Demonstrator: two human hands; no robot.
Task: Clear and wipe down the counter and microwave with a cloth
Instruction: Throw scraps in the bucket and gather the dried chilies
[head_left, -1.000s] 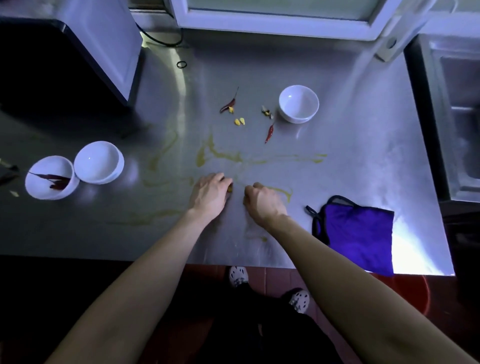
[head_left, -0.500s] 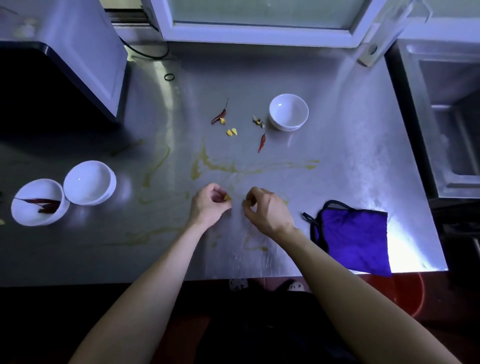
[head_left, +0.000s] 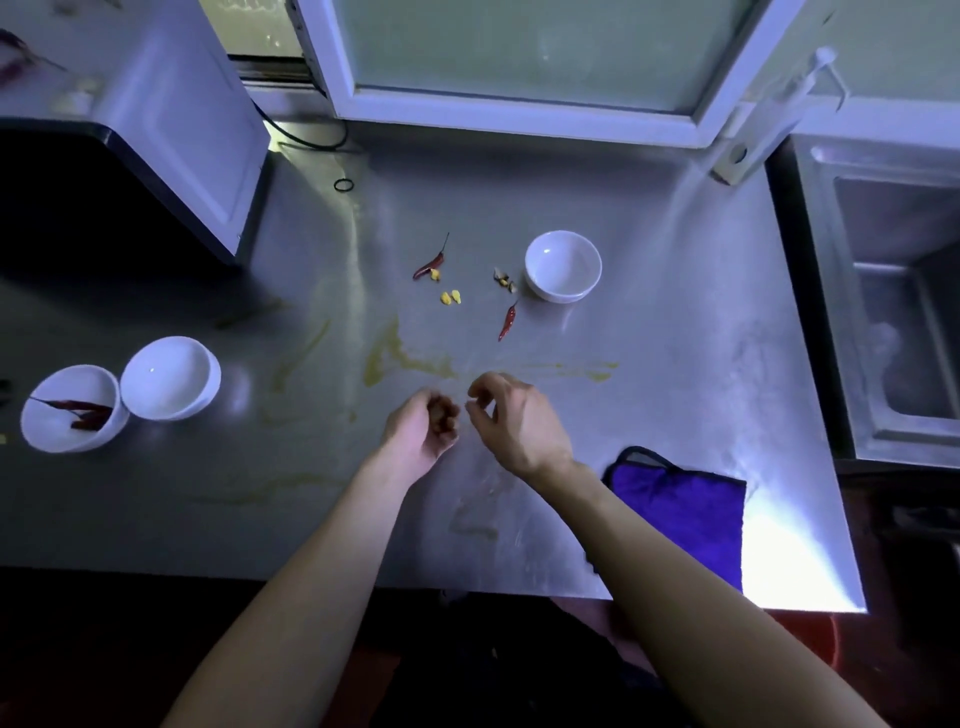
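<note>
My left hand (head_left: 421, 431) hovers palm-up over the steel counter (head_left: 675, 364), its fingers curled over small food scraps. My right hand (head_left: 514, 415) is just beside it, fingertips pinched together close to the left palm; what it pinches is too small to make out. A purple cloth (head_left: 680, 514) lies flat at the counter's front right, beside my right forearm. The microwave (head_left: 171, 119) stands at the back left. Yellow smears (head_left: 400, 358) streak the counter just beyond my hands.
Red chillies (head_left: 428, 265) (head_left: 509, 319), yellow kernels (head_left: 451, 297) and scraps (head_left: 504, 278) lie beside a white bowl (head_left: 563, 265). Two white bowls (head_left: 171, 376) (head_left: 72, 408) sit at the left, one holding chillies. A black ring (head_left: 344, 184) lies near the back; a sink (head_left: 893, 312) is on the right.
Both hands have lifted off the counter with small yellow bits picked up. The left hand has turned palm-up and the right hand's fingertips have come over to it.
</note>
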